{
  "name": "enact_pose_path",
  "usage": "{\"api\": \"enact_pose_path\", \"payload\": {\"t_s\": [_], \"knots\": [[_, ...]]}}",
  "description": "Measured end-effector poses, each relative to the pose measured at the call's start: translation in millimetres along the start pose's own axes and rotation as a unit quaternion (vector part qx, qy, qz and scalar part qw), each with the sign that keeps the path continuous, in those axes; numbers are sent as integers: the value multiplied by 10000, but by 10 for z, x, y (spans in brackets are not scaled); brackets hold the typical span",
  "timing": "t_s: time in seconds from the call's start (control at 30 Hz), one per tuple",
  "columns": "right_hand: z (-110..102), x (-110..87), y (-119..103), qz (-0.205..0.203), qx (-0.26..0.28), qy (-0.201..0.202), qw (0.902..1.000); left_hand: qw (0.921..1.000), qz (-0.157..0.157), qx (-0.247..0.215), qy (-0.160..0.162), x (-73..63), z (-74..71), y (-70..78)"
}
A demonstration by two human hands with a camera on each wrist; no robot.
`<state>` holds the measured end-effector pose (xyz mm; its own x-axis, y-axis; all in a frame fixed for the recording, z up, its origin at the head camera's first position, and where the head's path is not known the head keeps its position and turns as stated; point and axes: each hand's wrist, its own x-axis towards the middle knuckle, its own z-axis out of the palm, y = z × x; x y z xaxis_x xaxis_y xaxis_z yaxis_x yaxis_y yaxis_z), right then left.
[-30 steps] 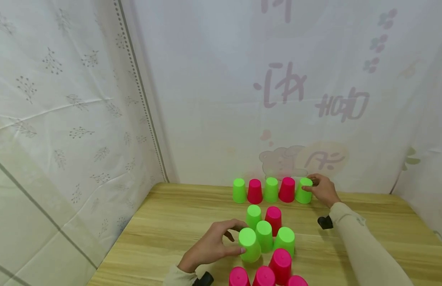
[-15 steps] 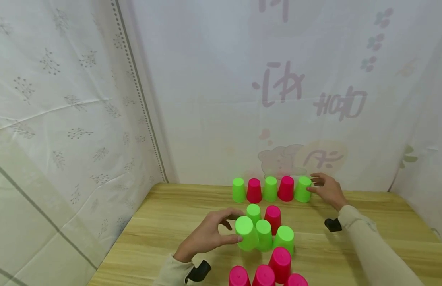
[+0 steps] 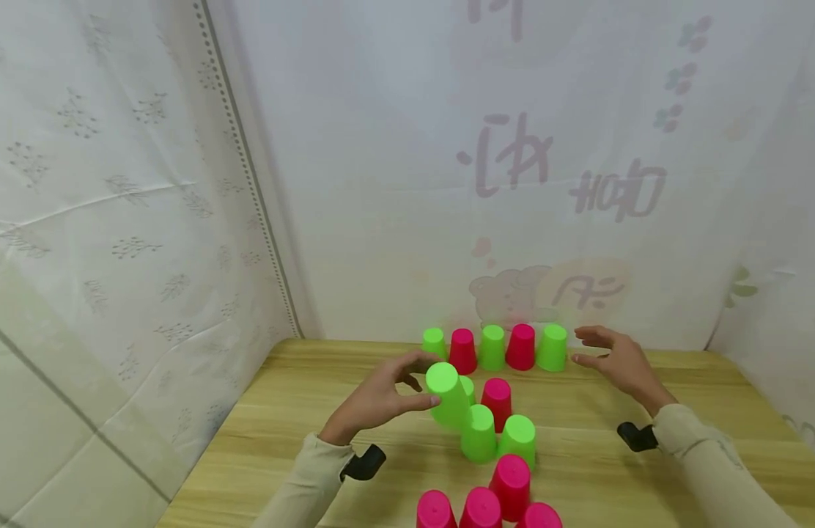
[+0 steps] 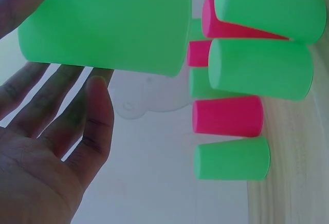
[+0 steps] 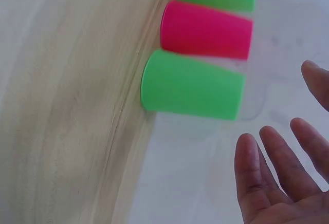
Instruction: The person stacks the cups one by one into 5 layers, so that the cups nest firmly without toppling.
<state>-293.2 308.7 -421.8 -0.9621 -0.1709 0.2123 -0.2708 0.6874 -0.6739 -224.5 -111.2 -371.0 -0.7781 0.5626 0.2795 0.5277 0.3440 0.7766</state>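
Observation:
My left hand [image 3: 377, 392] grips an upside-down green cup [image 3: 447, 396] between thumb and fingers, raised above the table [image 3: 302, 381]. In the left wrist view the same green cup [image 4: 108, 26] lies across the top, its sides against the fingers. My right hand [image 3: 621, 363] is spread apart from the rightmost green cup [image 3: 552, 347] of the back row, with nothing in its grasp. In the right wrist view that green cup [image 5: 193, 86] stands to the left of the spread fingers [image 5: 249, 170].
The back row alternates green and red cups, a red cup [image 3: 521, 347] among them. Closer in stand another red cup [image 3: 497, 405] and two green cups, one green cup [image 3: 478, 434] left of the other. Several red cups cluster at the front, including a red cup [image 3: 511, 487]. A curtain [image 3: 381, 183] hangs behind.
The left hand has lifted its green cup up and away from the middle group. The right hand has let go of the back row's end cup and drawn off to the right.

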Motion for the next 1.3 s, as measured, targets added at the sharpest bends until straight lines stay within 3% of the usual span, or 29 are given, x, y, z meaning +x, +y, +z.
{"api": "enact_pose_path", "payload": {"t_s": [0.2,0.63,1.0,1.3], "knots": [[62,-230,-106,-543,-29,-39,9985,9998,-46,-18,199,106,-37,-54],[191,-673,-422,-1624,886,-642,9806,9940,-550,-175,925,321,-4,-172],[320,-867,-399,-1753,1204,-939,9726,9927,-463,-110,1112,479,3,-319],[408,-1030,-455,-1936,1610,-1370,9580,9896,-543,-91,1328,647,-35,-421]]}}
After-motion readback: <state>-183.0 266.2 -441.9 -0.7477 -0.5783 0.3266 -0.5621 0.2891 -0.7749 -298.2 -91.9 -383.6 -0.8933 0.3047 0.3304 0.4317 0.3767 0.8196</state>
